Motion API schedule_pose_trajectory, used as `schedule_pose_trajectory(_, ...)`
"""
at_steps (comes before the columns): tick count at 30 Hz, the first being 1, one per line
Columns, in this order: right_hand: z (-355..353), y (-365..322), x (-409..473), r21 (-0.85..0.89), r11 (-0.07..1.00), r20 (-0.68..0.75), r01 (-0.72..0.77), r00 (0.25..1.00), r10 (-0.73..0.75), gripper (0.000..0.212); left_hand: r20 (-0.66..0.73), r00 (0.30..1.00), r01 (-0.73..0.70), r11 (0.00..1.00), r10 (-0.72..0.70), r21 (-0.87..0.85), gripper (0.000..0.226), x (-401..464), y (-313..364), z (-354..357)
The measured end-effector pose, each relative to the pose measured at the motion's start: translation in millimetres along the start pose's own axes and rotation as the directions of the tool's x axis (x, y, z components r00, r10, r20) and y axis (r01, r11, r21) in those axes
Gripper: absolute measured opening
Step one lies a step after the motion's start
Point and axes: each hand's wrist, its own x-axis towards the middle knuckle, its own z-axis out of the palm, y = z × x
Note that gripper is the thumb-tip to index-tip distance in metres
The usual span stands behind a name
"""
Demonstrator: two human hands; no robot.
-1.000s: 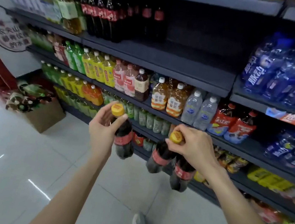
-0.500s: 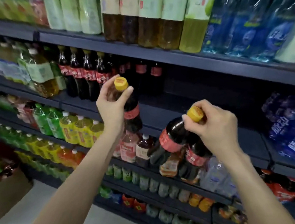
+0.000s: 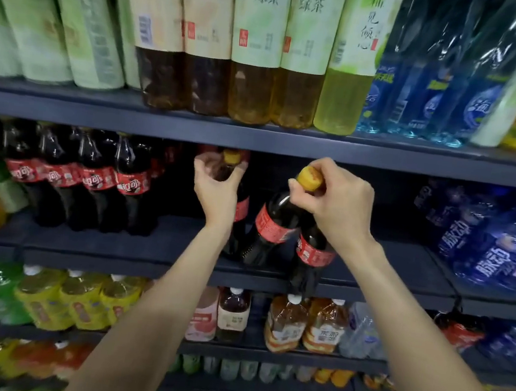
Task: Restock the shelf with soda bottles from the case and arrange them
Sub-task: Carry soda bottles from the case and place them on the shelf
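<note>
- The left hand (image 3: 217, 187) curls round the neck of one soda bottle (image 3: 237, 212) just under its yellow cap; this bottle stands nearly upright, its foot at or just above the shelf (image 3: 146, 248) board, contact hidden by the wrist.
- The right hand (image 3: 335, 204) pinches two bottles by their necks: the tilted bottle (image 3: 270, 226) leans with its base toward the left hand's bottle, and the lower bottle (image 3: 311, 257) hangs with its base below the shelf's front lip.
- Judgement: the open gap lies straight ahead; the left hand is nearer, so its bottle likely goes down first, while the lower bottle must rise to clear the lip.
- Count: three bottles in hand; four front bottles in the stocked row (image 3: 80, 176) to the left, more dimly behind.
</note>
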Motion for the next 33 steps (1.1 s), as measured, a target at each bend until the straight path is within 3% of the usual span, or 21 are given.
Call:
schedule_pose_trajectory(5, 20.0, 12.6, 3.6, -0.071, 0.997, 0.013, 0.020, 1.000, -0.019, 0.043, 0.184, 0.983, -0.055, 0.973, 0.013, 0.223, 0.048, -6.9, -15.2, -4.0)
schedule_pose_trajectory(10, 28.9, 27.1, 1.8, -0.083, 0.996, 0.016, 0.040, 0.999, -0.039, 0.042, 0.439, 0.898, -0.190, 0.886, -0.017, 0.424, 0.102, -22.8, -56.3, -42.7)
schedule_pose_trajectory(14, 33.0, 32.4, 1.9, -0.066, 0.996, 0.001, 0.053, 0.999, -0.053, 0.042, 0.406, 0.913, -0.264, 0.720, -0.028, 0.642, 0.114, -28.4, -67.5, -54.9)
schedule_pose_trajectory(19, 36.5, 34.6, 2.7, -0.112, 0.990, 0.013, 0.086, 0.996, -0.085, 0.046, 0.259, 0.966, -0.176, 0.686, -0.019, 0.706, 0.107, 2.4, -79.3, -30.3)
schedule_pose_trajectory(26, 46.3, 24.6, 4.3, -0.119, 0.978, -0.009, 0.170, 0.985, -0.172, 0.045, 0.190, 0.972, -0.038, 0.713, -0.135, 0.700, 0.101, 28.8, -87.0, -12.4)
schedule_pose_trajectory(28, 48.3, 22.1, 4.4, -0.101, 0.979, -0.016, 0.175, 0.984, -0.177, 0.045, 0.170, 0.981, -0.045, 0.733, -0.098, 0.679, 0.091, 12.4, -76.5, -13.3)
schedule_pose_trajectory(30, 49.6, 20.6, 4.2, -0.088, 0.980, -0.022, 0.177, 0.984, -0.179, 0.045, 0.173, 0.982, -0.020, 0.853, -0.082, 0.522, 0.065, -15.8, -57.5, -18.8)
schedule_pose_trajectory(33, 47.7, 20.6, 3.7, -0.078, 0.982, -0.039, 0.170, 0.984, -0.174, 0.045, 0.452, 0.886, 0.010, 0.979, -0.103, 0.203, 0.068, -59.5, -25.4, -32.5)
